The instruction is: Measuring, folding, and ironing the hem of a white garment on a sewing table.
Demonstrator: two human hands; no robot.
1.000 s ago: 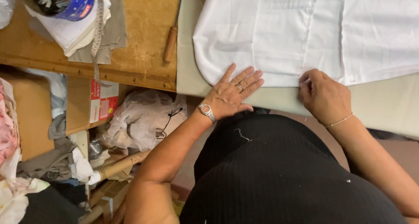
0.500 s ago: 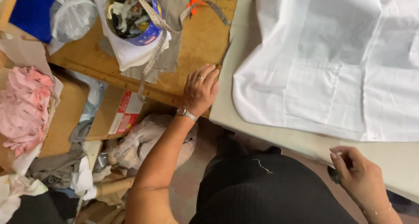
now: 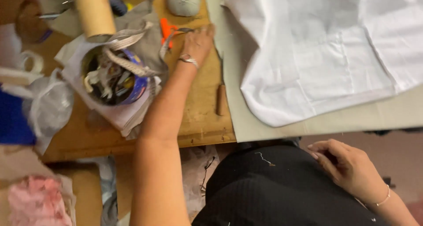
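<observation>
Fingers of the left hand (image 3: 198,41) reach onto the wooden worktop (image 3: 198,120), seemingly closing on the orange-handled scissors (image 3: 169,30), though blur hides the grip. The scissors lie just left of the white shirt (image 3: 317,54). The right hand (image 3: 348,169) rests below the shirt, fingers loosely curled, holding nothing.

Only 1 view exists, a camera on the person's head looking steeply down at the wooden worktable (image 3: 200,124) and the person's own lap. It sits close, within arm's reach. The table fills the upper frame, the floor the lower left.
</observation>
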